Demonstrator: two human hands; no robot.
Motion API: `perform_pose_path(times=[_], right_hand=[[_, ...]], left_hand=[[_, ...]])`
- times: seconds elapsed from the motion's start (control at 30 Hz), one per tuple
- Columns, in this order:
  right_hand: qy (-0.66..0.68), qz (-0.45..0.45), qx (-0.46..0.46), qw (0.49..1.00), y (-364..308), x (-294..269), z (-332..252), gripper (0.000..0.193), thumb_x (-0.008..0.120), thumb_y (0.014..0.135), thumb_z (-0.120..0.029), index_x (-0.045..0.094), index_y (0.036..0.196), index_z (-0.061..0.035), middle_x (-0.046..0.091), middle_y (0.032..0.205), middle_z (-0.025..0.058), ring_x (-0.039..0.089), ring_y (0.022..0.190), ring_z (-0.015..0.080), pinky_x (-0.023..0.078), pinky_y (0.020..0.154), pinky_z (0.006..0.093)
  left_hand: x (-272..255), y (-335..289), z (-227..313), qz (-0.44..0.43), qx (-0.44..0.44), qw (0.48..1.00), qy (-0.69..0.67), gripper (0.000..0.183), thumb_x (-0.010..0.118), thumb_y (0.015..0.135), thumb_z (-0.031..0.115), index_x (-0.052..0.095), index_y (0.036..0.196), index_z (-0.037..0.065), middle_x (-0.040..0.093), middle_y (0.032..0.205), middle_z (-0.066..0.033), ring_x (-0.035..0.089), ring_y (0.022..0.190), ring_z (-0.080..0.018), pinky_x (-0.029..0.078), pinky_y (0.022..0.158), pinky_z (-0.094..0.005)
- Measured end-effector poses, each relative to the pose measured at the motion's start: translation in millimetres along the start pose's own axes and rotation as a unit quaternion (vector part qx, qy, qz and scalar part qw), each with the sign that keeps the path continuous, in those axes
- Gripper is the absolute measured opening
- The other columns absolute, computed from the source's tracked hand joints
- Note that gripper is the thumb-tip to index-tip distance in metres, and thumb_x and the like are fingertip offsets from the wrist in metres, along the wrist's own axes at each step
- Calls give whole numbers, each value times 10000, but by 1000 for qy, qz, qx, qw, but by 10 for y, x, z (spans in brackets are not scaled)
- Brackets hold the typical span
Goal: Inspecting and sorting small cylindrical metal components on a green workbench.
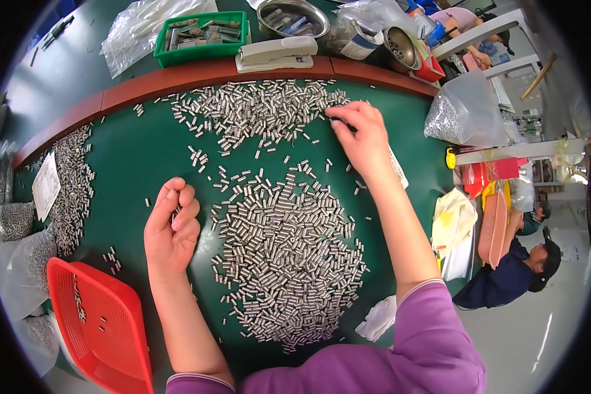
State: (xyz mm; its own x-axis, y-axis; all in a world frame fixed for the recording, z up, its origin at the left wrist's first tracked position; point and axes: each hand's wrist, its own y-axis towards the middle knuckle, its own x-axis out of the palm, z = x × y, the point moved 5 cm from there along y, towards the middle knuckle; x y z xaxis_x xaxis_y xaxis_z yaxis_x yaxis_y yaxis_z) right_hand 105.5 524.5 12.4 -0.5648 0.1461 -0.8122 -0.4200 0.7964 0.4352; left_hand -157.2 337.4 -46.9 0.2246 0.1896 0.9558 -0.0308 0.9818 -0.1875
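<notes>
Small silvery metal pins lie on the green table in a large near pile (292, 256) and a far pile (256, 108) along the wooden rail. To the left of the near pile, my left hand (172, 230) is raised with its fingers curled in. A bit of metal shows between them, seemingly one or more of the pins. My right hand (364, 138) reaches to the right end of the far pile. Its thumb and forefinger come together at the pins there; whatever lies between the tips is too small to make out.
A red plastic basket (105, 322) with a few pins stands at lower left, near another pin heap (72, 190) and a paper label (46, 186). Beyond the wooden rail (171, 80) are a green tray (200, 39), a stapler (276, 54) and a metal bowl (322, 25). Other people work at right.
</notes>
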Motion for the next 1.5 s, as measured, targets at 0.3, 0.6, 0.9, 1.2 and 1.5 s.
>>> perform_pose_path(times=[0.3,0.6,0.9,1.2,1.5], right_hand=[[-87,-17,-65,994,154,167,-113,102,723,733,-125,675,822,-122,592,871,38,551,872,274,455,780,396],[195,-91,-119,969,-264,57,-1406,140,734,745,-129,640,847,-150,607,916,26,557,916,244,442,818,370],[68,16,-97,993,336,145,-692,215,577,835,-30,678,1021,-71,652,983,129,608,960,319,488,865,398],[-98,-172,22,980,1439,474,583,364,461,836,-49,652,1145,-66,614,1200,192,580,1124,333,472,943,409],[-28,-265,50,963,1494,604,573,359,467,812,-47,708,1064,-136,670,1109,139,622,1048,315,487,914,410]], left_hand=[[57,2,-47,-6,-19,1000,13,231,377,1029,120,512,1149,-23,493,921,-78,411,618,-61,297,396,-156],[258,-83,-218,-28,-125,977,172,463,310,1045,351,501,1272,-5,567,949,-72,345,542,-41,238,395,-156],[89,-157,-160,5,-130,976,175,255,408,1027,249,530,1102,38,509,818,-57,321,504,-39,212,391,-166],[133,-123,-151,-11,-98,981,164,192,444,1014,203,514,1041,27,492,780,-68,321,479,-49,194,372,-187],[161,-117,-159,-11,-94,981,167,177,480,1000,194,516,1015,21,495,779,-78,328,468,-53,198,365,-189]])
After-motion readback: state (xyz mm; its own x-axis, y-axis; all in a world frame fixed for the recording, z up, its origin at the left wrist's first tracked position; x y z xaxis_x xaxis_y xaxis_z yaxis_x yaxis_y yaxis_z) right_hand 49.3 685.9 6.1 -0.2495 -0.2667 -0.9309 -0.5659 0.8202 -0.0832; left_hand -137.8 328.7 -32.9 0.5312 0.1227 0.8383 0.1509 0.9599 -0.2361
